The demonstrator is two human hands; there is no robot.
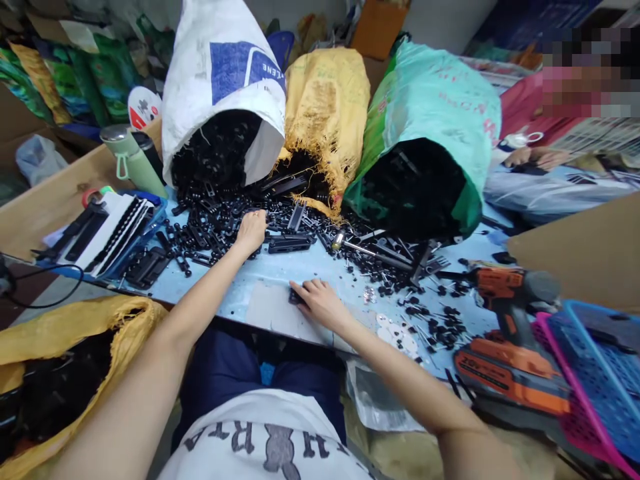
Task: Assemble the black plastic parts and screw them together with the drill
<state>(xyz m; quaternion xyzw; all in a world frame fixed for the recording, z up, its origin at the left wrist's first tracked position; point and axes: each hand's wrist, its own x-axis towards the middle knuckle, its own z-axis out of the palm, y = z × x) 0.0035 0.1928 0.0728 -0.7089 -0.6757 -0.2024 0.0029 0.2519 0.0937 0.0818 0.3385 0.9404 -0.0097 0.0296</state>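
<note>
My left hand [253, 230] reaches into the heap of small black parts [210, 217] below the white sack; its fingers are bent together, and what they hold, if anything, is hidden. Near the table's front edge, my right hand [319, 301] has its fingers on a small black piece [296, 296], over a pale board [270, 307]. Between and beyond the hands lie long black parts [290, 244]. A hammer [370, 252] rests among black parts and screws right of them.
A white sack [220, 73], a yellow sack [327, 93] and a green sack [435, 100] stand at the back. An orange power drill [515, 360] and baskets [600, 373] are at right, a blue tray [107, 233] and green bottle [140, 160] at left. Another person's hands [535, 158] show at upper right.
</note>
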